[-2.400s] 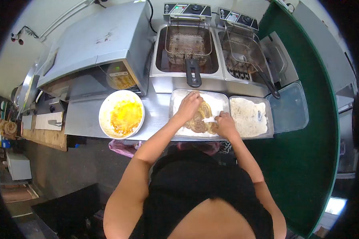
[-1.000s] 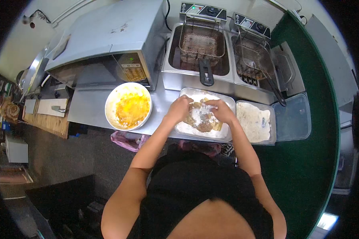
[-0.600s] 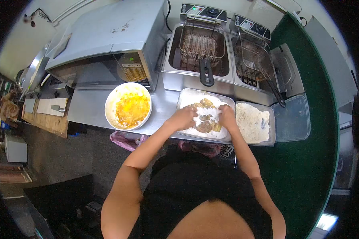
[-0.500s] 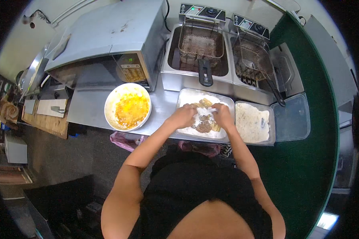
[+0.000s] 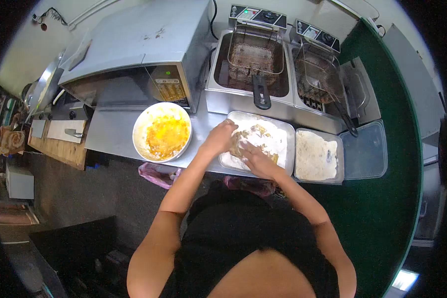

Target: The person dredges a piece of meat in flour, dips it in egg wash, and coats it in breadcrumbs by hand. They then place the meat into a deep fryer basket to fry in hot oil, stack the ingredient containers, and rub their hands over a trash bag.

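A flour-coated piece of food, brownish and of unclear kind, is held between my two hands at the left side of a shallow tray of white flour. My left hand is curled around its left side. From the lower right, my right hand presses its fingers against the piece. More floured, yellowish pieces lie in the flour beside them. The fingertips are partly hidden by food and flour.
A white bowl of yellow-orange egg-like mixture stands left. Behind are a microwave and two deep fryers with baskets; one black handle juts toward the tray. A second tray of pale flour and a clear lid sit right.
Both hands have shifted left across the tray. They now have a piece between them at its left side, where before they were on either side of pieces near the middle.
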Tool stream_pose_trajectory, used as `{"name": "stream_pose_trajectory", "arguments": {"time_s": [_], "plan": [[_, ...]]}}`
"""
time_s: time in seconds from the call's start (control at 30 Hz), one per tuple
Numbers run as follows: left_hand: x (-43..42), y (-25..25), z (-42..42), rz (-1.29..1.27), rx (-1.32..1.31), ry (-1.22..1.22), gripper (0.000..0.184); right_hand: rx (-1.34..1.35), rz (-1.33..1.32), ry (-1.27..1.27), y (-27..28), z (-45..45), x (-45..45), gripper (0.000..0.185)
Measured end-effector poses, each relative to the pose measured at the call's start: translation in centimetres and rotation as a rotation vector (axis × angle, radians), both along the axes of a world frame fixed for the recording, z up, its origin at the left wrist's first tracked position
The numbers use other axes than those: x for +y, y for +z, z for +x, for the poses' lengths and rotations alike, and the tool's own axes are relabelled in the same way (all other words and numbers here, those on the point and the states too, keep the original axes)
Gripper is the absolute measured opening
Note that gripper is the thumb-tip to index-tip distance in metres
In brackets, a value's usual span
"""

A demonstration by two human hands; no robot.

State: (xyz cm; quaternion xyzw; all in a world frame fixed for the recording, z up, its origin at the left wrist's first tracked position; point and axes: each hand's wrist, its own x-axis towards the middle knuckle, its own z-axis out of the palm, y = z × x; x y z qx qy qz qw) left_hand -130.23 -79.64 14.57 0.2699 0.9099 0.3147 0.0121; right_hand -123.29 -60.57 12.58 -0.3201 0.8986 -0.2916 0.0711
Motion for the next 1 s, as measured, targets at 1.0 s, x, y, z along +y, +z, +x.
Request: {"name": "stream_pose_trajectory", "arguments": {"time_s": [1.0], "plan": [[0.6, -0.6, 1.9, -0.178, -0.151, -0.195, 0.030, -0.091, 0.189, -0.440, 1.9, -1.0, 4.2, 0.028]]}}
